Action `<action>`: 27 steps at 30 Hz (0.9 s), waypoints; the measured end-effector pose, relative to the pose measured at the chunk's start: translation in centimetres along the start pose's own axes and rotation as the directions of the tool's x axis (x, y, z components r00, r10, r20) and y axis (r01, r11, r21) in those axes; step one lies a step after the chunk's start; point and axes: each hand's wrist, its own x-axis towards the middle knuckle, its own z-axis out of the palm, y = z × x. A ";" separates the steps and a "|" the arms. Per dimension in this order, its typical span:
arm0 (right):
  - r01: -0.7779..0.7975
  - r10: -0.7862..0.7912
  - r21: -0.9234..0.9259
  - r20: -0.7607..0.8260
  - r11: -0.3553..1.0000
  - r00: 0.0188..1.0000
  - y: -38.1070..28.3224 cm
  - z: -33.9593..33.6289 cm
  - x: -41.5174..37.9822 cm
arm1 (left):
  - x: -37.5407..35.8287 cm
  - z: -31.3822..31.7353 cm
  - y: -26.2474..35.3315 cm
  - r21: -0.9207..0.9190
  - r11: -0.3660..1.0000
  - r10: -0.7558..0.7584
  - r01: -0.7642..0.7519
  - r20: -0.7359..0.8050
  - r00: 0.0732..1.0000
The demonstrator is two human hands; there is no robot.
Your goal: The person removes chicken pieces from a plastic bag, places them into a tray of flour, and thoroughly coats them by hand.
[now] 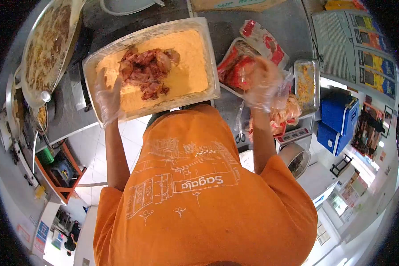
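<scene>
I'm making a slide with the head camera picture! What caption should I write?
Gloved left hand at the tub of meat, blurred right hand by the red pack.

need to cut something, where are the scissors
In the head view, the scissors are right of centre, near the front edge of the counter, just left of the right forearm.
</scene>
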 end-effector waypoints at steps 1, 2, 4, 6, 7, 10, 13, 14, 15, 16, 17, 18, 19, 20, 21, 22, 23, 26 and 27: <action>0.009 -0.007 -0.102 0.017 0.995 1.000 2.1 -3.0 -0.1 | -0.2 0.1 0.1 -0.104 0.993 -0.060 0.062 0.025 0.998; 0.020 -0.014 -0.201 0.035 0.979 0.999 4.2 -6.1 -0.3 | -0.4 0.2 0.2 -0.201 0.971 -0.118 0.127 0.054 0.992; 0.059 0.035 -0.336 0.265 0.940 0.964 7.7 -7.5 -0.9 | -0.4 1.1 -0.3 -0.300 0.934 -0.172 0.192 0.094 0.981; 0.110 0.097 -0.409 0.453 0.906 0.886 10.2 -6.3 -2.1 | -0.2 2.5 -1.4 -0.312 0.930 -0.169 0.194 0.104 0.980; 0.134 0.137 -0.441 0.531 0.887 0.836 11.4 -5.3 -2.3 | -0.1 2.3 0.2 -0.304 0.927 -0.183 0.219 0.144 0.973; 0.190 0.224 -0.476 0.681 0.858 0.697 13.2 -3.1 -1.4 | 0.1 2.7 2.6 -0.335 0.918 -0.168 0.211 0.154 0.974; 0.231 0.290 -0.489 0.768 0.841 0.571 14.7 -1.7 0.4 | 0.3 2.1 5.2 -0.284 0.947 -0.105 0.147 0.157 0.982; 0.241 0.306 -0.493 0.784 0.836 0.541 15.1 -1.3 0.9 | 0.4 2.1 5.2 -0.306 0.941 -0.100 0.146 0.161 0.982; 0.242 0.321 -0.498 0.791 0.833 0.521 15.4 -1.0 1.0 | 0.3 2.3 4.9 -0.330 0.933 -0.095 0.146 0.165 0.982; 0.246 0.328 -0.500 0.795 0.830 0.510 15.7 -0.7 1.0 | 0.3 2.4 4.8 -0.356 0.923 -0.091 0.147 0.170 0.981; 0.251 0.334 -0.504 0.797 0.826 0.503 15.9 -0.7 1.1 | 0.3 2.4 4.7 -0.341 0.929 -0.084 0.142 0.178 0.980; 0.253 0.337 -0.505 0.800 0.825 0.497 16.2 -0.4 1.1 | 0.1 2.3 4.6 -0.326 0.935 -0.081 0.139 0.186 0.979; 0.255 0.343 -0.507 0.803 0.824 0.487 16.2 -0.4 1.1 | -0.1 2.2 4.5 -0.309 0.941 -0.078 0.136 0.193 0.978; 0.257 0.350 -0.511 0.804 0.820 0.481 16.3 -0.2 1.0 | -0.2 2.2 4.2 -0.322 0.937 -0.079 0.138 0.189 0.979; 0.259 0.351 -0.510 0.807 0.820 0.475 16.4 -0.1 1.1 | -0.4 2.5 3.6 -0.335 0.932 -0.078 0.138 0.185 0.980; 0.260 0.359 -0.512 0.809 0.819 0.465 16.5 0.0 1.1 | -0.6 2.7 3.2 -0.347 0.928 -0.078 0.138 0.180 0.981; 0.263 0.364 -0.515 0.811 0.816 0.458 16.5 0.1 1.1 | -0.7 3.0 2.8 -0.348 0.928 -0.077 0.137 0.182 0.980; 0.268 0.378 -0.526 0.809 0.807 0.449 16.6 0.9 0.5 | -0.8 3.5 2.7 -0.356 0.925 -0.063 0.134 0.205 0.977; 0.275 0.383 -0.538 0.801 0.797 0.460 16.8 1.4 0.0 | -0.7 3.7 2.8 -0.368 0.920 -0.049 0.131 0.224 0.973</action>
